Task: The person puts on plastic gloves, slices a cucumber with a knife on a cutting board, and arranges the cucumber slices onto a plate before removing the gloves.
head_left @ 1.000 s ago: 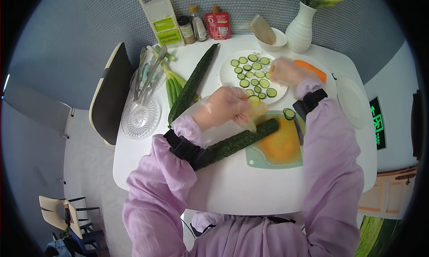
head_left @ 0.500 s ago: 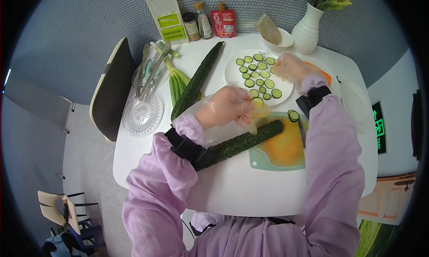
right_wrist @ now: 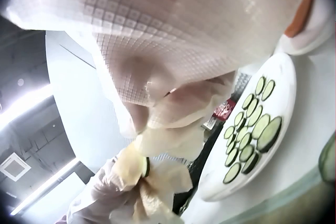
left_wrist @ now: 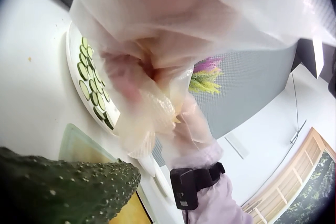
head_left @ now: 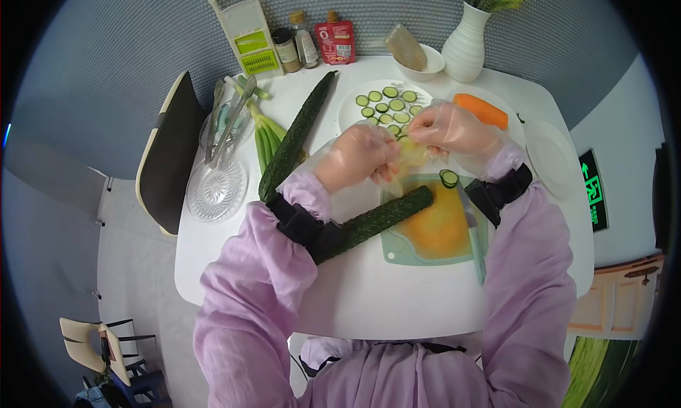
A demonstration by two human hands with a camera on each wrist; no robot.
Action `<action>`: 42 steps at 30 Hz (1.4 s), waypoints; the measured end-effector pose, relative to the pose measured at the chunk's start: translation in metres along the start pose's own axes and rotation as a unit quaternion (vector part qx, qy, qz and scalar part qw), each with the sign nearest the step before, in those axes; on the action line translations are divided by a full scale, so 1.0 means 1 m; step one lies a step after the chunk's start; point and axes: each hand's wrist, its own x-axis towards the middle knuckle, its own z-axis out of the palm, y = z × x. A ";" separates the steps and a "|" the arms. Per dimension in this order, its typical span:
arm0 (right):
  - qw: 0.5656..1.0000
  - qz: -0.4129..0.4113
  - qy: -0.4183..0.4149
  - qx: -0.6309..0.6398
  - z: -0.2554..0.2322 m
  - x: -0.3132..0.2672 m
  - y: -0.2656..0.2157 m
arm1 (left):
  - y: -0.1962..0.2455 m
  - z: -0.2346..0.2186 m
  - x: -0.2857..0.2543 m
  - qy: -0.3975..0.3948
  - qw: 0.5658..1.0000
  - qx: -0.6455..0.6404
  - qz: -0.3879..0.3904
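Both hands wear clear plastic gloves. My left hand (head_left: 360, 156) holds a cucumber slice (right_wrist: 146, 167) at its fingertips, visible in the right wrist view. Bent toward the left fingertips, my right hand (head_left: 454, 133) meets them above the plate's near edge; I cannot tell whether it grips anything. Many cucumber slices (head_left: 400, 117) lie spread on the white plate (head_left: 347, 113). Below the left hand, a cut cucumber (head_left: 383, 220) reaches over the green cutting board (head_left: 392, 255). A few stacked slices (head_left: 449, 178) and a knife (head_left: 476, 248) lie on that board.
A whole cucumber (head_left: 298, 135) and scallions (head_left: 266, 142) lie at left, beside a glass dish (head_left: 216, 191) and metal tongs (head_left: 230, 124). A carrot piece (head_left: 482, 110) and an oval white plate (head_left: 550, 160) are at right. A grater (head_left: 248, 35), seasoning jars (head_left: 286, 50) and a vase (head_left: 464, 46) stand behind.
My right hand has moved from the plate's right side down and left to the left hand's fingertips. The knife's handle now shows. The left hand stays nearly still.
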 end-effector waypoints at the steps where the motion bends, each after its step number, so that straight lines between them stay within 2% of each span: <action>1: 1.000 0.000 0.002 0.000 -0.001 -0.003 -0.001 | -0.001 0.002 0.001 -0.002 1.000 -0.010 0.007; 4: 1.000 0.017 0.009 -0.004 -0.004 -0.005 0.000 | 0.000 0.007 0.000 -0.002 1.000 0.023 0.004; 7: 0.999 0.041 -0.029 -0.008 -0.015 -0.004 0.011 | 0.001 0.009 -0.004 0.029 0.999 0.025 0.001; 9: 0.988 0.007 0.132 -0.080 -0.018 -0.005 0.015 | 0.009 0.006 -0.008 0.015 0.998 0.053 -0.019; 10: 0.988 0.007 0.132 -0.080 -0.019 -0.005 0.017 | 0.011 0.004 -0.009 0.001 0.996 0.081 -0.039; 12: 0.964 0.015 0.107 -0.244 -0.023 -0.003 0.021 | 0.009 0.003 -0.012 -0.003 0.995 0.089 -0.044; 15: 0.877 0.024 0.064 -0.476 -0.032 0.009 0.028 | 0.006 0.001 -0.015 -0.012 0.995 0.091 -0.046; 18: 0.735 0.030 0.012 -0.678 -0.041 0.027 0.034 | -0.001 -0.001 -0.018 -0.025 0.996 0.073 -0.040; 29: 0.800 0.075 0.071 -0.591 -0.027 0.039 0.040 | -0.002 -0.002 -0.020 -0.046 0.997 0.051 -0.034; 42: 0.862 0.125 0.155 -0.466 -0.036 0.049 0.040 | -0.001 -0.003 -0.022 -0.043 0.996 0.062 -0.049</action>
